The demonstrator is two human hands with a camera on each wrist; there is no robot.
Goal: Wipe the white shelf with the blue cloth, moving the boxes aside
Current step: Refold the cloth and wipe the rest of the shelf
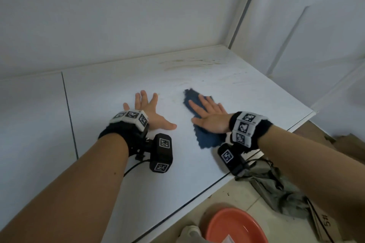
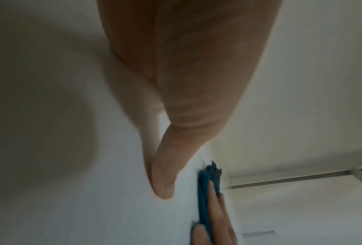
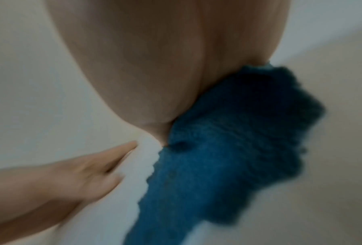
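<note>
Pressing flat on blue cloth point(image 1: 205, 124), right hand point(image 1: 209, 116), fingers straight; cloth lies mid white shelf point(image 1: 110, 89). Left hand point(image 1: 150, 113) just left, splayed flat on shelf, holding nothing.

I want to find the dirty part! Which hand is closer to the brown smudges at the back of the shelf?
Right. The right hand presses the blue cloth below the brown smudges. The left hand lies flat on the white shelf, farther left.
</note>
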